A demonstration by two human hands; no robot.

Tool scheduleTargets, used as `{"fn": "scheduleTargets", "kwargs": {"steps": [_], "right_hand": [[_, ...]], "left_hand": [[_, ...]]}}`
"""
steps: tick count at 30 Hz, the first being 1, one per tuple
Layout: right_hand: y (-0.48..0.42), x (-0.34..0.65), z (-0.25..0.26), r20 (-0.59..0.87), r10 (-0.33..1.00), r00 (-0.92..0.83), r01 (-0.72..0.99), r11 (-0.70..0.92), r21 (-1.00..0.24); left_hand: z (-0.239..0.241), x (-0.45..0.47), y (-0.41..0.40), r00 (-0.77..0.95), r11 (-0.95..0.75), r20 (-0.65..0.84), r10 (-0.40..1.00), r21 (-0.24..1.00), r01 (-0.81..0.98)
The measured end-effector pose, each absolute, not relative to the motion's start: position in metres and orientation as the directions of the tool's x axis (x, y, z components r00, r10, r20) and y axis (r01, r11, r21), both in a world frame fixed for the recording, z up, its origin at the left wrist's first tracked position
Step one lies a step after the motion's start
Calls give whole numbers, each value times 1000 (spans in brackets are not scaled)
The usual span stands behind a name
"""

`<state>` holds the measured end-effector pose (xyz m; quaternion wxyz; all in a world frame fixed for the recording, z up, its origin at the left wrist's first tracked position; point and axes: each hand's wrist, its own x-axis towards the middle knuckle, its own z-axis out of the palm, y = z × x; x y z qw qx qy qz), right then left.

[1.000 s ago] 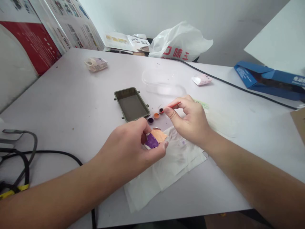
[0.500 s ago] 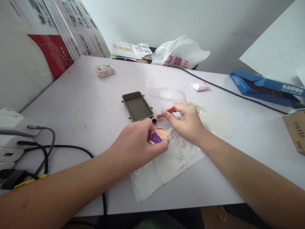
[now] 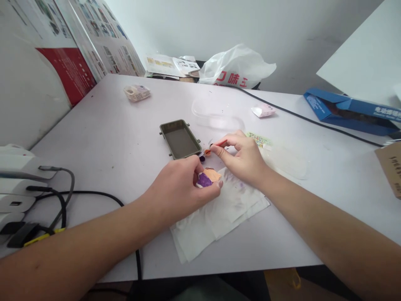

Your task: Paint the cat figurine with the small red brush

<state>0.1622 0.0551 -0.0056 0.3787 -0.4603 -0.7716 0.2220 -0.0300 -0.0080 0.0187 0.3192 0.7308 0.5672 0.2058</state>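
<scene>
Between thumb and fingers, my left hand [image 3: 184, 184] grips a small flat piece painted purple and orange [image 3: 210, 175]; its kind is unclear, and its left edge is hidden by my fingers. My right hand [image 3: 239, 154] pinches a thin red paintbrush [image 3: 222, 143], whose tip reaches the small orange paint pot [image 3: 207, 153]. A dark purple paint pot [image 3: 202, 159] sits just left of the orange one. Beneath both hands lie white tissues [image 3: 219, 217] with faint purple smudges. Beyond my left hand stands an olive-green shallow box [image 3: 181, 140] with dark grey inside.
Clear plastic pieces [image 3: 216, 119] lie behind the box, and a clear tray [image 3: 288, 161] rests right of my right hand. Two small packets [image 3: 137, 93], a blue carton [image 3: 351, 110], a white plastic bag [image 3: 238, 69] and black cables [image 3: 94, 192] surround the work area.
My right hand and the brush have shifted very slightly left, with the tip still at the orange pot. The painted piece stays in my left hand, and the view has moved a little.
</scene>
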Motion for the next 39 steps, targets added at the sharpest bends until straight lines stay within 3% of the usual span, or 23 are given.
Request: {"fn": "scheduleTargets", "kwargs": {"steps": [6,15,20,27,33,39], "right_hand": [[56,165,-5,406,878,-254,607,471,-640],[54,162,-6,405,868,-288,559,495,-665],[53,168,-9,436,890,-136,500,441,-745],[37,179,6,456,890,-16,318,437,-841],[21,183,13,387,915,-109,89,397,-913],[15,181,15,440,885,-152,174,462,-870]], "left_hand": [[17,-30,-5,247,-131,-72,966,689,713],[17,-33,-6,250,-116,-88,964,710,694],[19,-35,-2,271,-98,-117,955,742,664],[22,-35,0,424,68,-290,858,882,466],[25,-37,9,600,181,-312,736,946,270],[24,-38,13,645,299,-334,687,939,168]]}}
